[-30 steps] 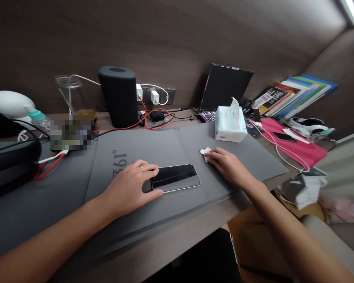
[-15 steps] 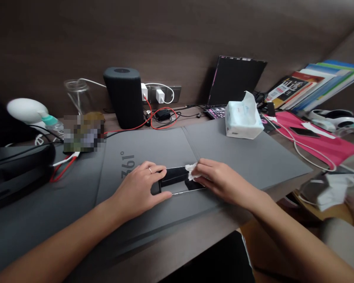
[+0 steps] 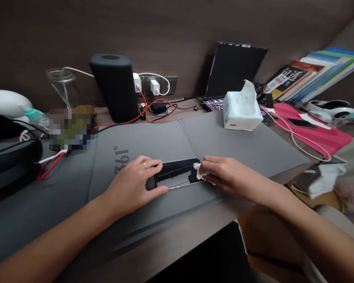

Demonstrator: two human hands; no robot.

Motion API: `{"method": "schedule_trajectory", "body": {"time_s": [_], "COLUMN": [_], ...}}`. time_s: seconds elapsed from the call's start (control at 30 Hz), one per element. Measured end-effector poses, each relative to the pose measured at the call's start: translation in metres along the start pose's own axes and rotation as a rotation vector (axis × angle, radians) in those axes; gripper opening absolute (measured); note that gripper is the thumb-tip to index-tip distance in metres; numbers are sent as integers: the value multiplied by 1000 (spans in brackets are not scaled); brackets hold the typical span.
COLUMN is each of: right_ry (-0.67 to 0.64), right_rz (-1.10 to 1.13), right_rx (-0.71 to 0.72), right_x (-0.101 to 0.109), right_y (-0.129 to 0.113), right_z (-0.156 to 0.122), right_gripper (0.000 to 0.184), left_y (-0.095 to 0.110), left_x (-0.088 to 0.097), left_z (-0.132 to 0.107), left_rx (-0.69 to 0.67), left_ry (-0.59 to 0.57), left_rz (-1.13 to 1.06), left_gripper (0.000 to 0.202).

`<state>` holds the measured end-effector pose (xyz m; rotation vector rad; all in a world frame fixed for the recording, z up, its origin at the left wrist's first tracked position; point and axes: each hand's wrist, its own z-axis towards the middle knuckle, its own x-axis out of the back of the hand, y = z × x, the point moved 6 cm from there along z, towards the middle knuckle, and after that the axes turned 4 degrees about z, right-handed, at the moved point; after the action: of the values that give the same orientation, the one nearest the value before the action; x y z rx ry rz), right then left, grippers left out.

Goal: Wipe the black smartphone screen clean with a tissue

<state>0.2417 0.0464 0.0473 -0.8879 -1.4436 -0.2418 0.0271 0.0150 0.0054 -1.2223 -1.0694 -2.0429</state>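
Left hand point(image 3: 132, 181) holds a glossy, slab-like phone point(image 3: 174, 175); right hand point(image 3: 224, 171) pinches crumpled white tissue point(image 3: 198, 170).

- Head cam: person's-eye POV, looks fwd + down over flat grey desk mat point(image 3: 153, 137).
- Faces dark brown wood-grain wall point(image 3: 171, 35) at back.
- Close range; bare L hand point(image 3: 132, 181) & bare R hand point(image 3: 225, 173) approx. mid-frame.

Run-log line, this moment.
left hand: holding phone | right hand: pinching tissue at phone's right end | phone: on grey mat
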Motion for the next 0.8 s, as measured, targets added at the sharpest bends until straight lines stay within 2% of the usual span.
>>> {"method": "schedule_trajectory", "body": {"time_s": [0.1,0.27,0.37,0.5,0.7,0.8], "right_ry": [-66,-107,-121,-116,-73,7], "right_rz": [2,43,108,176,214,108], "right_rx": [50,167,154,68,-172,-162], "right_x": [3,-6,-13,-12,2,3], "right_y": [-6,-42,-52,-32,32,31], "right_z": [5,44,62,57,16,13], "right_gripper": [16,14,11,10,20,19], "left_y": [-1,1,2,2,4,4], "left_x": [0,1,0,1,3,3], "left_z": [1,1,1,0,1,2], "left_rx": [4,-1,-5,-7,7,8], "left_ry": [-3,-2,-16,-12,-27,-30], "left_rz": [-1,0,3,16,15,25], "left_gripper": [37,36,34,36,37,37]}}
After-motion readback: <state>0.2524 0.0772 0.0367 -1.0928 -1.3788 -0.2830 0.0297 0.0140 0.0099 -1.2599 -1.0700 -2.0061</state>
